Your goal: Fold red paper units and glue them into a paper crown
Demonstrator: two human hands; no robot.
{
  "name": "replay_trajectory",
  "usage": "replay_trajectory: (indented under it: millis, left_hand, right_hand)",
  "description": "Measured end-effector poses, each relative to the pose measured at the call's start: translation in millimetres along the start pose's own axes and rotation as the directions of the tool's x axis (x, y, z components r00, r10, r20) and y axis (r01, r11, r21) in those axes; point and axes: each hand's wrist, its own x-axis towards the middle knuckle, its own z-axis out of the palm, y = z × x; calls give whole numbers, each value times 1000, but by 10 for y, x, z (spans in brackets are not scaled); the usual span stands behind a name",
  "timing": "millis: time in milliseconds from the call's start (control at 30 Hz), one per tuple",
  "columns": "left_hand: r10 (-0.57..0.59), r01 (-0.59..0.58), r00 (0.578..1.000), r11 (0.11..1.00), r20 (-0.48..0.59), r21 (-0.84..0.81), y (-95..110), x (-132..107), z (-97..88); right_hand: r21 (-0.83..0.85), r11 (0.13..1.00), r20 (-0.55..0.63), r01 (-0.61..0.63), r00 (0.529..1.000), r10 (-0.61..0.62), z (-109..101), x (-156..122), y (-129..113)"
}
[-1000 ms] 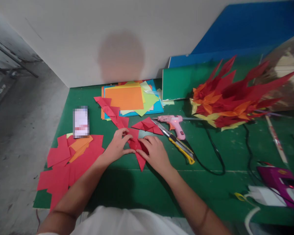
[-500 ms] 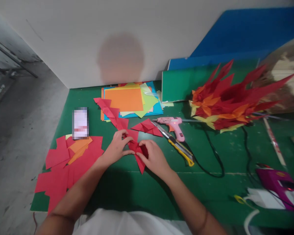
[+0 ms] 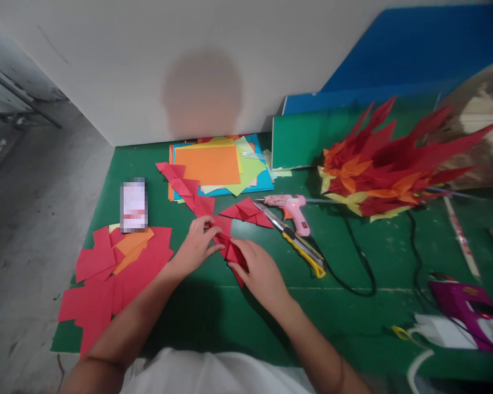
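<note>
Filling six o'clock, nearest of all, is one white shirt (image 3: pixel 213 372), with two bare forearms reaching from it over one green table (image 3: pixel 279 339); the clock centres on the paper in the hands, twelve toward the white panel (image 3: pixel 279 54). Between eight and nine spreads loose red paper (image 3: pixel 143 276), overlapped too much to count, with a few orange pieces (image 3: pixel 133 247) on top. Just past three sit one purple case (image 3: pixel 452 301), its inside hidden, and one white block (image 3: pixel 446 331). In the middle are two hands. The left hand (image 3: pixel 197 243) pinches the upper left part of one folded red paper (image 3: pixel 232 253) between thumb and fingers; the right hand (image 3: pixel 261 268) is closed on its right side, so both grip it. Between two and three lies one craft knife (image 3: pixel 306 249), yellow on its handle; at two, one pink glue gun (image 3: pixel 293 207). At one o'clock is one more folded red piece (image 3: pixel 248 210); between ten and eleven, a slanting row of folded red pieces (image 3: pixel 184 189), perhaps four. One phone (image 3: pixel 133 207) lies at ten, its screen blurred. Farther out at two is one flame-shaped paper bunch (image 3: pixel 378 175). Between eleven and twelve, by the panel, is one stack of coloured sheets (image 3: pixel 207 164). Between one and two stand one green board (image 3: pixel 296 139) and, behind, one blue board (image 3: pixel 414 49). Farthest, at two, what looks like one see-through bag (image 3: pixel 487 115) holds pale pieces, too blurred to name.
</note>
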Motion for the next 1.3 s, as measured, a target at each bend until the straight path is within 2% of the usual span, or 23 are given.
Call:
replay_trajectory:
  millis: [267, 533, 700, 1000, 1300]
  left_hand:
    - [-14, 12, 998, 1000, -62, -29, -15, -14, 1]
    - [-27, 26, 998, 1000, -56, -17, 15, -13, 1]
    - [-29, 30, 997, 1000, -72, 3, 20, -11, 22]
    - [-37, 38, 997, 999, -70, 13, 19, -27, 43]
    - [-3, 2, 1000, 998, -24, -56, 59, -49, -72]
  right_hand:
    - [-28, 993, 29, 117, 993, -116, -7, 44, 104]
    - [-59, 980, -38, 191, 980, -194, 51, 24, 158]
    - [-68, 975, -41, 213, 976, -216, 66, 25, 150]
    - [-109, 973, 17, 204, 979, -203, 36, 63, 99]
    - [-110, 981, 45, 159, 987, -155, 53, -1, 91]
